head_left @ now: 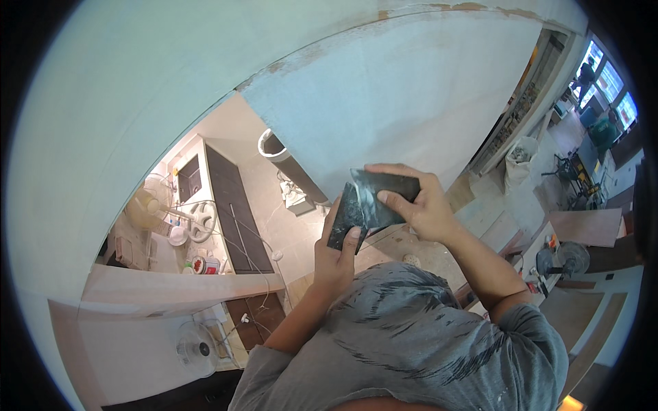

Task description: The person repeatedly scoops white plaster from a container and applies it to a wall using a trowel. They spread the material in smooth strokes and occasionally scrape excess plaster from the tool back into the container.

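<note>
White-smeared dark plate [372, 211] and speckled dark plate [347, 216] side by side before grey shirt [411, 335]; undersides hidden, edge contact unclear. Left hand [333, 259] grips speckled one, right hand [432, 211] smeared one, thumbs on top. Pale wall panel [391, 103] ahead; white sack [519, 168] right, fan [199, 349] lower left; distant person [585, 74] blurred.

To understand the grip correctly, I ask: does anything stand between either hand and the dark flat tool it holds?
Nothing visible does: the left hand grips its dark flat tool directly, bare thumb on the face, and the right hand likewise grips the white-smeared tool.
</note>
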The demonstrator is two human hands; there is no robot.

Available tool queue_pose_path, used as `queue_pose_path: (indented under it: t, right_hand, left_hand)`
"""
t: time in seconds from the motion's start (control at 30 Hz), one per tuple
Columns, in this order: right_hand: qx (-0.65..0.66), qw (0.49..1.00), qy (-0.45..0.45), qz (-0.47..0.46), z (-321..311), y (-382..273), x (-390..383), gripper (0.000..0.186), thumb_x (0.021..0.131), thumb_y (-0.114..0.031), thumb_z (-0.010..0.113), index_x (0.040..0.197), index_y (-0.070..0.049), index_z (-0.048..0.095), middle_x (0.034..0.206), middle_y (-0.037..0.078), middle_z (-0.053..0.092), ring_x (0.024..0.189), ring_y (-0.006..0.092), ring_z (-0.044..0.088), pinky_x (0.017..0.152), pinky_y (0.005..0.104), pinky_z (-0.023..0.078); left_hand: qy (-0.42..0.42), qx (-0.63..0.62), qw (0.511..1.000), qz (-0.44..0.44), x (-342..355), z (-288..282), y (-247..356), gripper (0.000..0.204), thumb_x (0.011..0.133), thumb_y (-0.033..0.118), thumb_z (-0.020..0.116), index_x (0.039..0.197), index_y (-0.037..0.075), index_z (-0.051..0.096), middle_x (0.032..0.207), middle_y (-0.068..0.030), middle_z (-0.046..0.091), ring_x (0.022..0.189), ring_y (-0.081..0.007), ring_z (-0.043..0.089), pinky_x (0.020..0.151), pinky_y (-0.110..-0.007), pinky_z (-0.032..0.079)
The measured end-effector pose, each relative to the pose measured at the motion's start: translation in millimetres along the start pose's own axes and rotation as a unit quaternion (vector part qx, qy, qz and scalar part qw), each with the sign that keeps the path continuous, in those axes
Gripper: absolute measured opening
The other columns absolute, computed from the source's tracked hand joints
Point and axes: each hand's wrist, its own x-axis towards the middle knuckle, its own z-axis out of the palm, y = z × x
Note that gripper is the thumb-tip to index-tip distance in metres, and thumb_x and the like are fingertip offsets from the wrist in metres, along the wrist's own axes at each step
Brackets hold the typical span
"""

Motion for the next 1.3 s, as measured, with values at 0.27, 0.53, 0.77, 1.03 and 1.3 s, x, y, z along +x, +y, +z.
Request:
queue_pose_path:
  t: [0.27, 0.53, 0.77, 1.03, 1.3]
  right_hand:
    - [0.004, 1.0, -0.001, 0.019, 7.9, 2.2, -6.3, 0.04, 0.092, 0.006, 0.06, 0.13, -0.003, 0.066, 0.12, 0.012, 0.07, 0.105, 0.013, 0.063, 0.093, 0.0281, 0.051]
    - [0.017, 0.998, -0.043, 0.033, 17.2, 8.4, -19.1, 0.04, 0.09, 0.006, 0.062, 0.128, -0.004, 0.067, 0.118, 0.013, 0.072, 0.102, 0.0128, 0.063, 0.093, 0.0285, 0.051]
    - [-0.019, 0.995, -0.092, 0.034, 25.5, -0.5, -26.6, 0.041, 0.09, 0.008, 0.06, 0.128, -0.004, 0.067, 0.12, 0.012, 0.071, 0.104, 0.0134, 0.063, 0.095, 0.0296, 0.051]
    - [-0.024, 0.999, -0.027, 0.005, 16.0, 17.4, -15.7, 0.042, 0.091, 0.01, 0.058, 0.129, -0.006, 0.067, 0.113, 0.013, 0.072, 0.093, 0.0147, 0.066, 0.086, 0.0278, 0.054]
    - [-0.097, 0.995, -0.037, 0.001, 5.2, 20.6, -10.6, 0.044, 0.09, 0.007, 0.059, 0.131, -0.006, 0.066, 0.11, 0.014, 0.072, 0.098, 0.0123, 0.064, 0.09, 0.0278, 0.052]
  left_hand:
    - [0.067, -0.062, 0.994, -0.054, -0.8, -3.0, 7.0, 0.053, 0.11, 0.045, 0.037, 0.131, -0.001, 0.052, 0.109, -0.0038, 0.061, 0.097, -0.0088, 0.055, 0.081, -0.027, 0.046]
    - [0.072, -0.08, 0.994, -0.012, 2.0, 6.5, 4.8, 0.05, 0.111, 0.042, 0.034, 0.127, -0.002, 0.053, 0.111, -0.0047, 0.061, 0.098, -0.0094, 0.056, 0.081, -0.027, 0.047]
    - [0.055, -0.038, 0.997, -0.051, 1.2, -2.7, 0.6, 0.049, 0.111, 0.042, 0.034, 0.129, 0.001, 0.053, 0.102, -0.0013, 0.059, 0.087, -0.0066, 0.051, 0.071, -0.024, 0.042]
    - [0.055, -0.038, 0.997, -0.031, 4.9, -4.5, -2.1, 0.05, 0.112, 0.04, 0.032, 0.133, -0.002, 0.05, 0.117, -0.0074, 0.06, 0.104, -0.0123, 0.057, 0.088, -0.028, 0.048]
    - [0.128, -0.132, 0.982, -0.05, -1.4, -14.6, -3.7, 0.046, 0.111, 0.037, 0.039, 0.132, -0.002, 0.051, 0.121, -0.0096, 0.061, 0.11, -0.0163, 0.06, 0.095, -0.032, 0.049]
